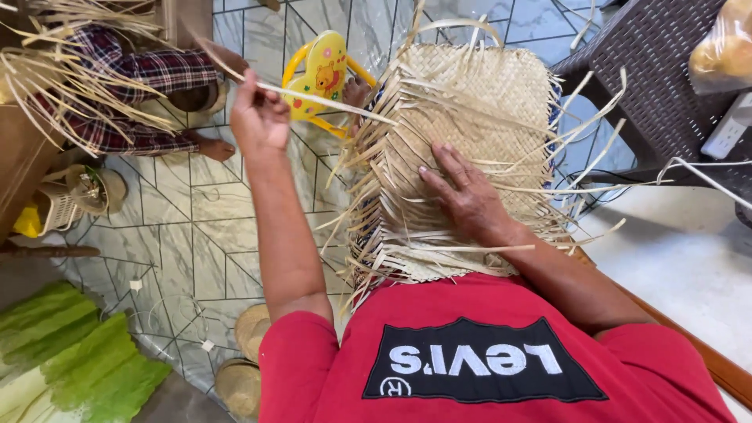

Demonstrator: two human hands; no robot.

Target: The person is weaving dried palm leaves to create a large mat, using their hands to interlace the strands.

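While the left hand (pixel 258 117) pinches one pale straw strip (pixel 329 100) and draws it out sideways, the right hand (pixel 464 196) lies flat, fingers spread, on the woven straw mat (pixel 478 94) across the lap. I'd say a steady, level pull with that palm pressing firmly keeps the weave tight. Loose strip ends bristle from the mat's edges; its plaited middle looks even, tan and dry.

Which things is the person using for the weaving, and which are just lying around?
In use:
woven mat, pressed flat by right hand
loose strip, pulled by left hand

Lying about:
yellow toy chair
green cloth
wicker chair
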